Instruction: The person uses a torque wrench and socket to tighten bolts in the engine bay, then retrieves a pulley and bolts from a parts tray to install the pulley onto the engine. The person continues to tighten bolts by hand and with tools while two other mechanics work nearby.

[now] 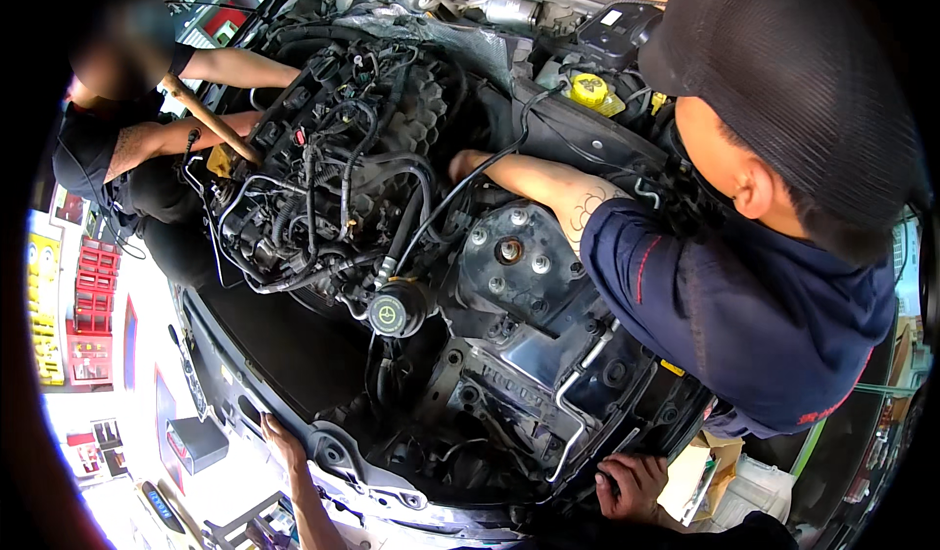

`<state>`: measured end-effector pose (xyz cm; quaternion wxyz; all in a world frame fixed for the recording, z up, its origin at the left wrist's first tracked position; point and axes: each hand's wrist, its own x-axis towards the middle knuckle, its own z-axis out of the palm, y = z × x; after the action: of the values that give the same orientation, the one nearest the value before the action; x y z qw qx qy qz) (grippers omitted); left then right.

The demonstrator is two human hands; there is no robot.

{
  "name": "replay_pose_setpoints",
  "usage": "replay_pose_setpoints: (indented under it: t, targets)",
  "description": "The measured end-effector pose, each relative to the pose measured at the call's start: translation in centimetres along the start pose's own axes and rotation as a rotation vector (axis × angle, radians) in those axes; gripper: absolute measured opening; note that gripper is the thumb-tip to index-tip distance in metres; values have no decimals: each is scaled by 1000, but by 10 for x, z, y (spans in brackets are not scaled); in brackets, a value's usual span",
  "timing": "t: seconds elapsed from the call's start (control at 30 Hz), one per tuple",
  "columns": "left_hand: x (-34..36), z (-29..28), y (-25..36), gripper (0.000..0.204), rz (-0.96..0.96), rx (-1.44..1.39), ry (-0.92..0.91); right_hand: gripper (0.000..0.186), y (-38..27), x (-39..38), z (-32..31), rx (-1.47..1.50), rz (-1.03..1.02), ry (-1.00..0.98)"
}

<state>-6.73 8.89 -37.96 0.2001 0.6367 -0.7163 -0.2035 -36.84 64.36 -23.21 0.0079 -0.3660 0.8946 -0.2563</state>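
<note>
An engine bay lies open below me. My left hand (282, 442) is at the front panel (230, 369), its fingers hooked over the edge. On the right, my right hand (634, 486) rests with bent fingers on the front edge of the bay. Both hands are apart from the engine (333, 158), which sits at an angle, covered in hoses and wiring. Closer to me is a black round reservoir cap (392, 315) with a pale green symbol. To its right is a black mount plate (519, 256) with several bolts.
At the left, a person (137, 158) reaches to the engine beside a wooden handle (211, 119). Another person (744, 276) leans in from the right, one arm deep beside the engine. A yellow cap (587, 90) sits far right. Red bins (95, 286) stand beyond the car.
</note>
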Motion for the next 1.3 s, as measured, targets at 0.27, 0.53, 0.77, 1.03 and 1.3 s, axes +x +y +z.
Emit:
replay_pose_setpoints:
  t: [0.27,0.53,0.77,1.03,1.3]
  targets:
    - [-18,7,76,81,-206,5,0,14,-4,4,-1,-36,19,-3]
    - [-23,2,78,79,-242,126,36,17,-11,6,-3,-16,33,-6]
    - [-25,-1,87,71,-274,238,49,19,-15,-2,3,-37,-20,141]
    - [-28,0,99,72,-269,181,27,51,-53,22,-5,369,165,102]
    - [-25,-1,93,73,-289,236,24,68,-139,164,-27,219,-86,100]
